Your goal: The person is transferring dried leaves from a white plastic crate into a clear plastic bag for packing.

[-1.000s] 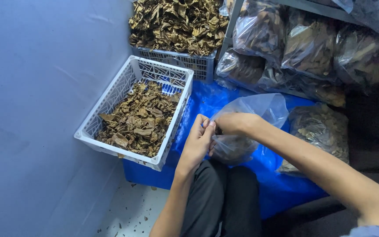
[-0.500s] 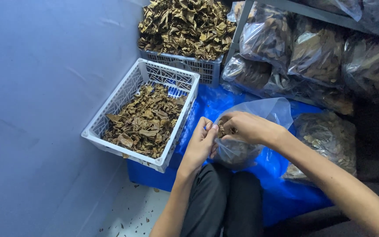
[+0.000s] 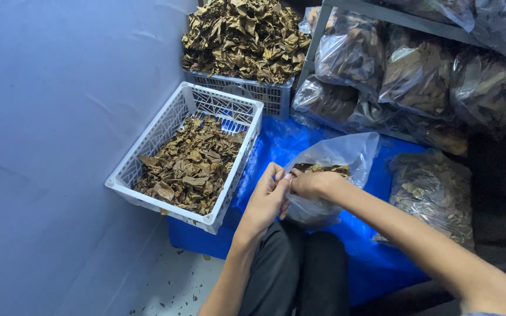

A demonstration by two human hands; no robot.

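Note:
My left hand [image 3: 267,199] and my right hand [image 3: 308,182] meet at the mouth of a clear plastic bag [image 3: 338,158] that lies on a blue sheet above my knees. Both hands pinch the bag's rim. Dried brown leaves [image 3: 323,169] show inside the bag's mouth, just past my right fingers. A white slatted plastic basket [image 3: 153,140] stands tilted to the left of my hands, partly filled with dried brown leaves [image 3: 191,167].
A second basket [image 3: 247,93] heaped with dried leaves stands behind the white one. Several clear bags of leaves [image 3: 417,76] fill a metal shelf at the right, and another bag [image 3: 431,190] lies on the blue sheet [image 3: 282,137]. A blue wall [image 3: 54,117] runs along the left.
My hands have stayed together at the bag's mouth, shifting slightly. The view has tilted down a little and moved closer.

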